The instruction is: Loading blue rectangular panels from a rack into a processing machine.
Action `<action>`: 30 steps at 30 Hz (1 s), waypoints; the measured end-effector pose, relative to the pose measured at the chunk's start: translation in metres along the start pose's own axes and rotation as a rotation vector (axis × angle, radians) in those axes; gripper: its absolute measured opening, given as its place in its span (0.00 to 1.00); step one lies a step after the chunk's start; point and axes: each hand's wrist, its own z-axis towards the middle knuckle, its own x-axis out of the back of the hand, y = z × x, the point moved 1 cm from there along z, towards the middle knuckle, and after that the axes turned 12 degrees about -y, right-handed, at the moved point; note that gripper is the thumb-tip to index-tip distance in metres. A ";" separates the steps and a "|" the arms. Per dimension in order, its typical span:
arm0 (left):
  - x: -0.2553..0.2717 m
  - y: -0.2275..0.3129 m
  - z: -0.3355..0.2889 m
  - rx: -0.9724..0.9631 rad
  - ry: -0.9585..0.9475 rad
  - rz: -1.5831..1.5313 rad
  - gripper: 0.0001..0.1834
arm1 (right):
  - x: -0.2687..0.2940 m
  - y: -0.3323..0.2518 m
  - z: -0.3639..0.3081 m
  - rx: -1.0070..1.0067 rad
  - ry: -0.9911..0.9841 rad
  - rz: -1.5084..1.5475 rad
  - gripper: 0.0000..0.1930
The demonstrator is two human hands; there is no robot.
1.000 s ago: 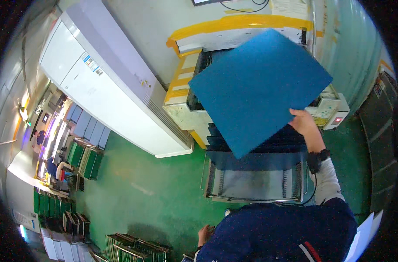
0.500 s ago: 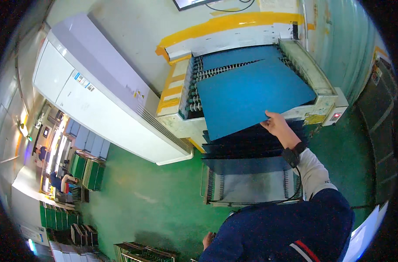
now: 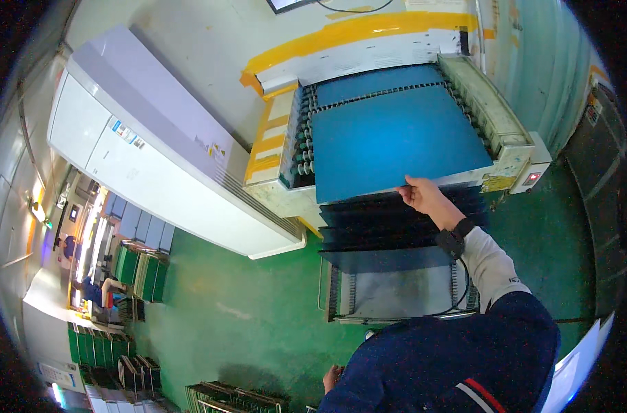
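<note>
A blue flat panel lies on the roller conveyor, its near edge jutting over the machine's front. My right hand pinches that near edge, right of its middle, thumb on top. Farther in, a second blue panel rests on the rollers, with a narrow strip of rollers between the two. Below the conveyor's front stands a wire rack holding several dark panels upright. My left hand hangs low beside my body, far from the panels; its fingers are mostly hidden.
A tall white cabinet-like unit stands left of the conveyor. Another rack sits on the green floor at the bottom. A dark panelled surface borders the right. Racks and people are far left.
The near blue panel has turned from a slant to lie nearly square with the rollers and the far panel. My right hand moved slightly left with its edge.
</note>
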 end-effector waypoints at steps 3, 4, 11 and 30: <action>0.010 -0.005 0.005 0.122 -0.046 0.067 0.19 | -0.010 -0.002 0.004 -0.008 -0.012 -0.046 0.09; 0.007 -0.013 0.003 0.066 -0.010 0.002 0.19 | -0.012 -0.003 0.004 -0.009 -0.017 -0.054 0.09; 0.001 -0.003 -0.005 -0.244 -0.013 1.449 0.18 | -0.013 -0.007 0.003 0.019 0.012 -0.084 0.09; -0.002 0.001 -0.023 -0.489 0.007 1.285 0.14 | -0.014 -0.007 0.011 -0.051 -0.018 -0.103 0.12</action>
